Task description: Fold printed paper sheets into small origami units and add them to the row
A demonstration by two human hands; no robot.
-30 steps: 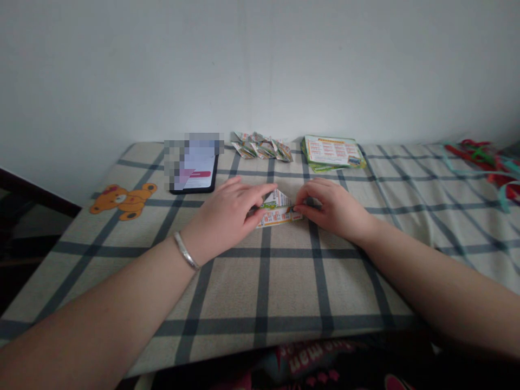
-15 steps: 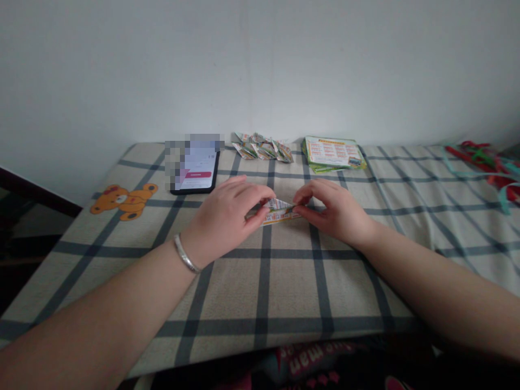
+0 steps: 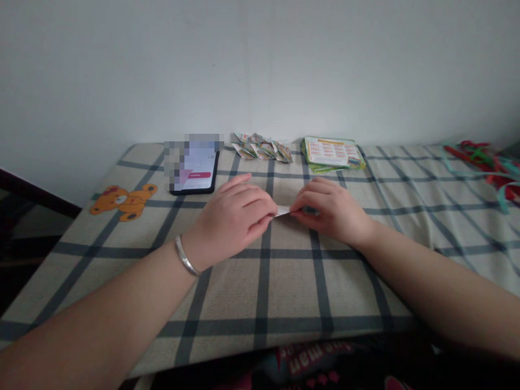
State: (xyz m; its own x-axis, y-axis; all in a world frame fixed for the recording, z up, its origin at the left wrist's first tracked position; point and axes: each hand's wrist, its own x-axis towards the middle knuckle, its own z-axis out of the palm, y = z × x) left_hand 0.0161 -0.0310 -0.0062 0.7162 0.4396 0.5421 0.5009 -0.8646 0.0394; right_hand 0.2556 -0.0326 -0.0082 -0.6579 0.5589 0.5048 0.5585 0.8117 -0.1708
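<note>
A small folded piece of paper (image 3: 283, 210) spans the gap between my hands, and only a narrow pale strip of it shows. My left hand (image 3: 241, 214), with a silver bangle (image 3: 186, 256) on its wrist, pinches the paper's left end between thumb and fingers. At the other end, the fingertips of my right hand (image 3: 331, 208) are closed on it. My fingers hide most of the paper. Several folded printed paper pieces (image 3: 264, 147) lie beyond my hands near the wall. To their right rests a stack of printed cards (image 3: 333, 154).
A phone (image 3: 197, 170) with a lit screen lies at the back left. Beside it is an orange bear cutout (image 3: 125, 201). Red and green ribbons (image 3: 487, 165) are heaped at the far right. A checked cloth (image 3: 292, 295) covers the table, which meets a white wall (image 3: 260, 65).
The paper's printed, pointed face has turned out of sight, and a thin pale strip shows instead. My left hand's fingers have closed further over it, nearer my right hand.
</note>
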